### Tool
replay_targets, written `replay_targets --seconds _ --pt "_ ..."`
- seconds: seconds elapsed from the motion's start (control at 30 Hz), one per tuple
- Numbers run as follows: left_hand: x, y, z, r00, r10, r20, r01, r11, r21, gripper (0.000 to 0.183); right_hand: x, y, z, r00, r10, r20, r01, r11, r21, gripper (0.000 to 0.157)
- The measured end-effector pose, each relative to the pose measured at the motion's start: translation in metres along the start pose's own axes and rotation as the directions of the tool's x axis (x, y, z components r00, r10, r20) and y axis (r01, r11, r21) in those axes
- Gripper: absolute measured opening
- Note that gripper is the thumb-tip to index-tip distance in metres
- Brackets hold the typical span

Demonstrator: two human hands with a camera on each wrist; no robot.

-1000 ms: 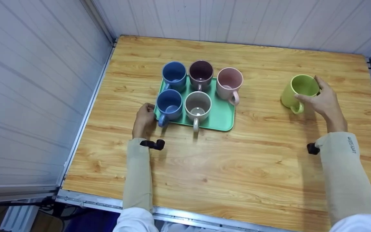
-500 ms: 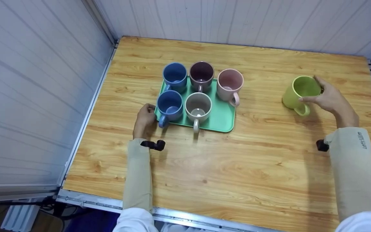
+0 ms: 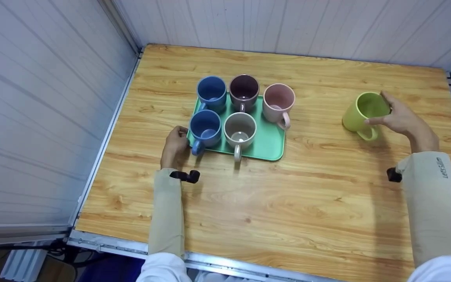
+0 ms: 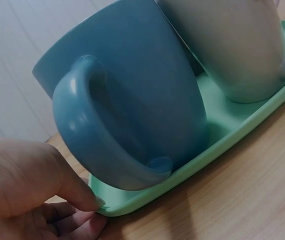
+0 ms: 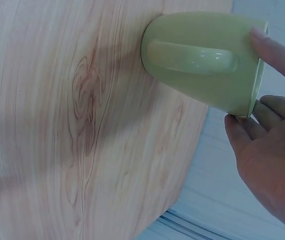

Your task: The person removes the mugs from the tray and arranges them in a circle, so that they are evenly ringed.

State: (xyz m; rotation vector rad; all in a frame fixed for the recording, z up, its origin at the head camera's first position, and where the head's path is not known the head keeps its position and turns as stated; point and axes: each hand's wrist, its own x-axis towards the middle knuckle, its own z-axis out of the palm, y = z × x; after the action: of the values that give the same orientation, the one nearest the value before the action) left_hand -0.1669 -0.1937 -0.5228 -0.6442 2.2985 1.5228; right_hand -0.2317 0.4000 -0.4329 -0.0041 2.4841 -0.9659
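Observation:
Out on the right of the table, a yellow-green mug (image 3: 354, 117) stands upright. My right hand (image 3: 405, 119) holds it by the rim, thumb on the near side and fingers on the far side. Its handle (image 5: 192, 57) points toward me and slightly right. My left hand (image 3: 175, 143) pinches the near left corner of a green tray (image 3: 270, 145), thumb on top of the edge. Closest to that hand is a blue mug (image 4: 142, 75). Also on the tray are a second blue mug (image 3: 211, 92), a dark purple mug (image 3: 245, 90), a pink mug (image 3: 276, 103) and a grey-beige mug (image 3: 240, 129).
A wide stretch of wooden table (image 3: 315, 176) lies between the tray and the yellow-green mug. Pale panel walls (image 3: 225, 23) enclose the back and sides. A metal rail (image 3: 225, 264) runs along the front edge.
My right hand has turned the yellow-green mug, so its handle has swung to the right, and the wrist has shifted right. The left hand and the tray have stayed put.

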Motion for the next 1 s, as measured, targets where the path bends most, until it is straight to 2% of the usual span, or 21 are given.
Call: replay_targets --seconds 0.17,0.4,0.53,0.63,0.77,1.0 --pt "-0.002 0.000 0.001 1.000 -0.008 0.001 0.008 0.998 -0.065 0.023 -0.003 -0.007 0.003 0.999 0.001 -0.033 -0.001 1.000 0.008 0.112" --pt "-0.005 0.000 0.003 1.000 -0.011 -0.003 0.011 0.985 -0.173 0.019 -0.006 -0.023 0.009 0.979 -0.035 -0.203 0.049 0.996 0.068 0.107" --pt "-0.005 0.000 0.002 1.000 -0.013 -0.004 0.012 0.987 -0.162 0.021 -0.004 -0.033 0.015 0.962 -0.075 -0.263 0.097 0.993 0.073 0.105" --pt "-0.004 0.000 0.000 1.000 0.013 -0.003 -0.013 0.998 -0.065 0.024 -0.001 -0.042 0.021 0.953 -0.107 -0.285 0.130 0.990 0.062 0.105" --pt "-0.003 0.000 -0.001 1.000 0.021 0.006 -0.021 1.000 -0.001 0.026 0.002 -0.054 0.031 0.946 -0.144 -0.291 0.172 0.982 0.073 0.104" --pt "-0.002 -0.001 0.001 1.000 -0.005 0.008 0.006 0.999 -0.051 0.026 0.006 -0.069 0.049 0.937 -0.215 -0.275 0.257 0.958 0.125 0.101"
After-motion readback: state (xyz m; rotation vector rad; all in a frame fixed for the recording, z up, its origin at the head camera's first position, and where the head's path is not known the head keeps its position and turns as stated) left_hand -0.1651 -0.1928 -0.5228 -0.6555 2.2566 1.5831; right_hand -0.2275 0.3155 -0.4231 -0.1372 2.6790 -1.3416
